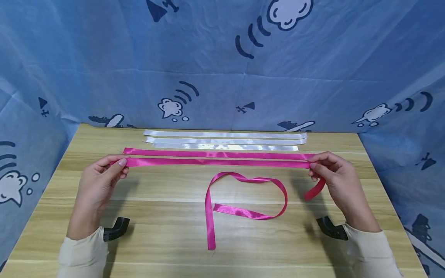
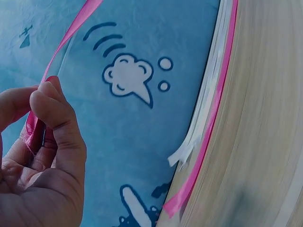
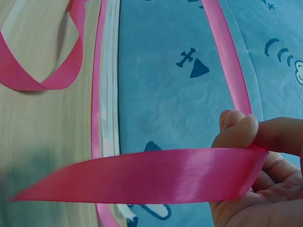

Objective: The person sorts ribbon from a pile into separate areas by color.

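Observation:
A pink satin ribbon point(image 1: 215, 162) is stretched nearly straight between both hands, raised off the table. My left hand point(image 1: 101, 179) pinches its left end between thumb and fingers; in the left wrist view a short frayed tip point(image 2: 31, 135) shows inside the fingers. Near the other end, my right hand point(image 1: 335, 179) pinches the ribbon, and a loose tail point(image 3: 156, 175) hangs below the grip. Just behind it, a second pink ribbon point(image 1: 167, 152) lies straight on the table. A third pink ribbon point(image 1: 210, 227) lies in a loose loop in front.
Three white ribbons point(image 1: 226, 141) lie side by side along the back of the wooden table point(image 1: 156, 239). Blue patterned cloth point(image 1: 208, 50) hangs behind and at the sides. Black devices point(image 1: 117, 229) are worn at both wrists.

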Available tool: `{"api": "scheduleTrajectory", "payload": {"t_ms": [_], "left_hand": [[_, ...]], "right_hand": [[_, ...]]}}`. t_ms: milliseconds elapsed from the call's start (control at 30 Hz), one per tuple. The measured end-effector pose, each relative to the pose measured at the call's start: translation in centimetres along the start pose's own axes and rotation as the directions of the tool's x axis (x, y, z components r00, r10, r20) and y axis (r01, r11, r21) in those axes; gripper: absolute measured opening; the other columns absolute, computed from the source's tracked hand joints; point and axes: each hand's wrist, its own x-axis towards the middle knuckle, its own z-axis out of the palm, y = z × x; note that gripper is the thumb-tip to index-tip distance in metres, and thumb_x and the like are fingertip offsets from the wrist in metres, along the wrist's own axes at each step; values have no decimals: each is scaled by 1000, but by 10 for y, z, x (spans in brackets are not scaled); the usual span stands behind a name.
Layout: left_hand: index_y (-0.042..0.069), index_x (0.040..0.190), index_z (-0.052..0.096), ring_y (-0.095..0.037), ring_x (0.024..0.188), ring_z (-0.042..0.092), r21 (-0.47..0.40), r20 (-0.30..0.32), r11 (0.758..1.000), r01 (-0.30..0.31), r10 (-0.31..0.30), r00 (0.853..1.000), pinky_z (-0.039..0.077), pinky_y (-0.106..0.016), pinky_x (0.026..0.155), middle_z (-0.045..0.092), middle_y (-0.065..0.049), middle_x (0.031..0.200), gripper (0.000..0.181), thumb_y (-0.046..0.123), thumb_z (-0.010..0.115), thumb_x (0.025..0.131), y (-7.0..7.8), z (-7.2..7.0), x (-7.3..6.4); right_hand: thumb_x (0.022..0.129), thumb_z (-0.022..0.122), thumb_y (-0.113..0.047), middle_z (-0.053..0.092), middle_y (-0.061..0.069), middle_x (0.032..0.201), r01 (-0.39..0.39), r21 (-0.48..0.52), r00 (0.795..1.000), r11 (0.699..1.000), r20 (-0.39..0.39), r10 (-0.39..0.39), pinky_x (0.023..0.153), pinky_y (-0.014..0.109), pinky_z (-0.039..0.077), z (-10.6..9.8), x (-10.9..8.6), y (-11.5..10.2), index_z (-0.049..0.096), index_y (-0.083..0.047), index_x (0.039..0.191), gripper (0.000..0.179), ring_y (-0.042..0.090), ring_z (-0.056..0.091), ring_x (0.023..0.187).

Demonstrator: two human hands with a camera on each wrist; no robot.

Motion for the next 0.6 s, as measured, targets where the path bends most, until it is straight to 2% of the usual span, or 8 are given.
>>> {"api": "scheduleTrajectory", "payload": {"t_ms": [167, 367, 600], "left_hand": [[9, 100, 81, -8, 70, 72, 0, -20, 1000, -3, 3, 1000, 61, -19, 68, 78, 0, 87, 12, 2, 72, 97, 2, -10, -1], [7, 100, 81, -8, 70, 72, -39, -33, 999, -28, 26, 999, 60, -18, 66, 79, -1, 87, 14, -1, 70, 97, 3, -20, -1], [5, 100, 81, -8, 69, 73, -63, -60, 997, -40, 37, 998, 60, -18, 65, 79, -2, 87, 12, -1, 71, 96, 5, -28, -2]], "right_hand": [[99, 69, -2, 73, -2, 86, 4, 90, 1000, 996, -1, -4, 64, 20, 58, -5, 0, 3, 71, -2, 110, 11, 10, 68, 72], [100, 66, 2, 74, 2, 87, 24, 235, 1000, 972, 2, -25, 63, 19, 59, -13, 0, 7, 73, -1, 108, 12, 11, 69, 70], [100, 63, 5, 77, 2, 88, 42, 295, 999, 955, -20, -38, 62, 20, 58, -23, 2, 13, 73, 3, 108, 13, 11, 71, 69]]}}
